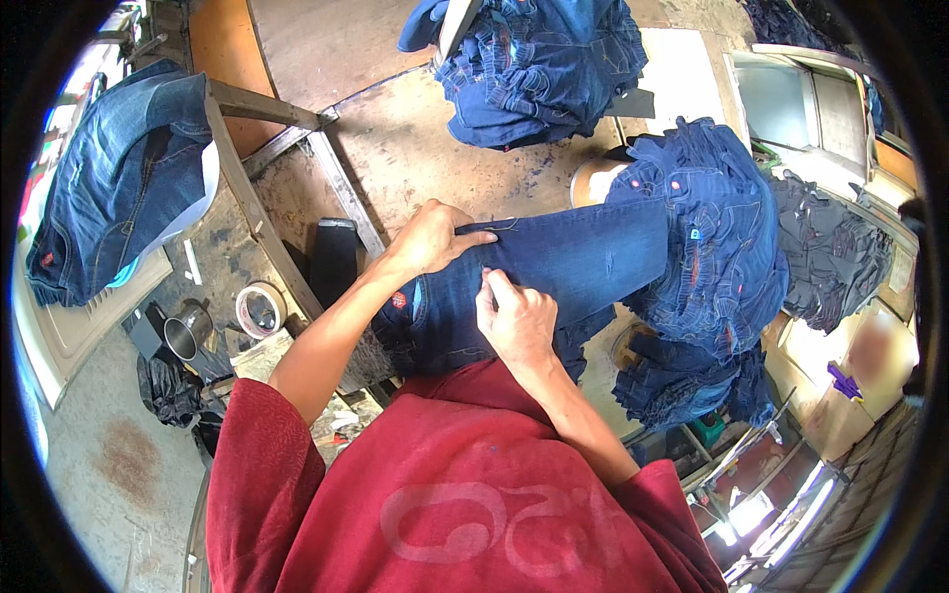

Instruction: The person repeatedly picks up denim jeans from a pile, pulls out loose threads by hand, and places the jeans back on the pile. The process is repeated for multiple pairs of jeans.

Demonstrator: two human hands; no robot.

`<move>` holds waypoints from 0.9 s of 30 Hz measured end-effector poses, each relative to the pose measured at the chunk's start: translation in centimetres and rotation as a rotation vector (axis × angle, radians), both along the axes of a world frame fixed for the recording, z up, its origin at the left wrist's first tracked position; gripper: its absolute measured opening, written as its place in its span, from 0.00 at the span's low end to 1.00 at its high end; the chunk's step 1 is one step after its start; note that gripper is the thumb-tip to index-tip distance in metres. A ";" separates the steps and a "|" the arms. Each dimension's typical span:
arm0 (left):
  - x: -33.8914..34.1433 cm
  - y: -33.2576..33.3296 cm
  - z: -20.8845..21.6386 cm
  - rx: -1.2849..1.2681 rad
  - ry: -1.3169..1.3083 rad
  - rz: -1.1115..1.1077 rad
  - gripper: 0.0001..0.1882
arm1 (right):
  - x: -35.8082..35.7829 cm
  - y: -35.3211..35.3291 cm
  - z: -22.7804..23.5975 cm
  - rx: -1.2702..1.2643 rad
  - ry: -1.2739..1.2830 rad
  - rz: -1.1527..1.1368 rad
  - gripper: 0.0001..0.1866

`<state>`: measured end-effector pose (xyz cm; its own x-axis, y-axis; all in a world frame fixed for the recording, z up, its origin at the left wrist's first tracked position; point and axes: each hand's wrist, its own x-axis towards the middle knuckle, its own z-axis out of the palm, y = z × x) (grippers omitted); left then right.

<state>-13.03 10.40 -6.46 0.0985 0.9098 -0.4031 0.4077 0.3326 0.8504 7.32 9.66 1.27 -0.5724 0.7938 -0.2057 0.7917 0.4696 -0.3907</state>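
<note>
The left hand (433, 240) touches the blue jeans (593, 255) at their far edge; the right hand (521, 318) curls mid-leg; I cannot tell either grip.

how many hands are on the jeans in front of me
2: the left hand at the upper edge of the jeans, the right hand lower and further right on them.

Scene brightly lit, white panel (684, 81) washed out, glare scattered at lower right, straight edges bowed, rim blackened, patch at right blurred, centre rendered sharp.
</note>
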 end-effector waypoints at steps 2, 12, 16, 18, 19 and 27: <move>0.1 -0.1 -0.1 0.035 -0.042 0.051 0.18 | 0.1 0.0 0.2 -0.085 -0.103 0.015 0.05; 0.2 -0.3 -0.2 0.121 -0.012 0.053 0.18 | 0.1 0.0 -0.1 -0.067 -0.005 -0.012 0.05; 0.3 -0.4 -0.3 0.093 -0.015 0.069 0.17 | 0.1 0.1 -0.2 -0.112 0.233 -0.110 0.03; 0.3 -0.4 -0.4 0.117 -0.001 0.070 0.17 | 0.0 0.2 -0.4 -0.090 0.244 -0.105 0.04; 0.3 -0.4 -0.4 0.146 0.006 0.068 0.17 | -0.1 0.3 -0.6 -0.075 0.249 -0.111 0.04; 0.2 -0.2 0.2 0.054 0.012 0.067 0.19 | 0.2 0.4 -0.1 -0.100 0.171 -0.078 0.03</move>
